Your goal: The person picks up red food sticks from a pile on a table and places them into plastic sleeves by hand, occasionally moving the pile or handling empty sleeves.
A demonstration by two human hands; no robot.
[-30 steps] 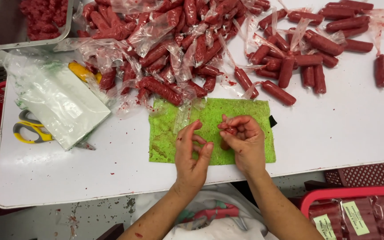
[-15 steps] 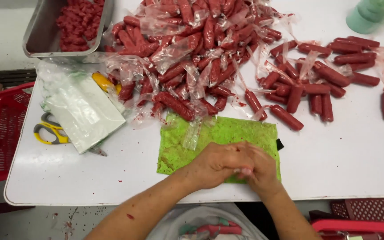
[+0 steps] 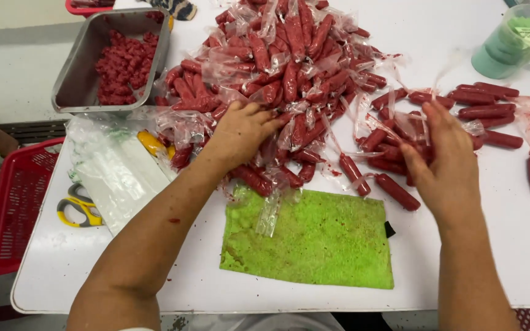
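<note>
White table point(image 3: 510, 245) fills most of the view, and it is crowded with red food. On the near part lies a green cloth point(image 3: 320, 245) with a small see-through wrapper point(image 3: 269, 214) on its top edge. Behind the cloth is a big pile of red sausages in clear plastic point(image 3: 289, 67). The left hand point(image 3: 240, 132) lies flat on the near side of this pile, fingers spread out, touching the sausages. I cannot tell if it grips one. To the right is a smaller bunch of sausages point(image 3: 461, 116), laid more neatly. The right hand point(image 3: 446, 153) is over this bunch, open, with its fingers pointing away from the person. The two hands are well apart. At the far left stands a metal tray of red minced meat point(image 3: 115, 67). Near it lie a stack of clear bags point(image 3: 118, 178) and yellow-handled scissors point(image 3: 78, 208). A red basket point(image 3: 13, 202) sits beside the table. A green cup point(image 3: 513, 43) stands at the far right.
</note>
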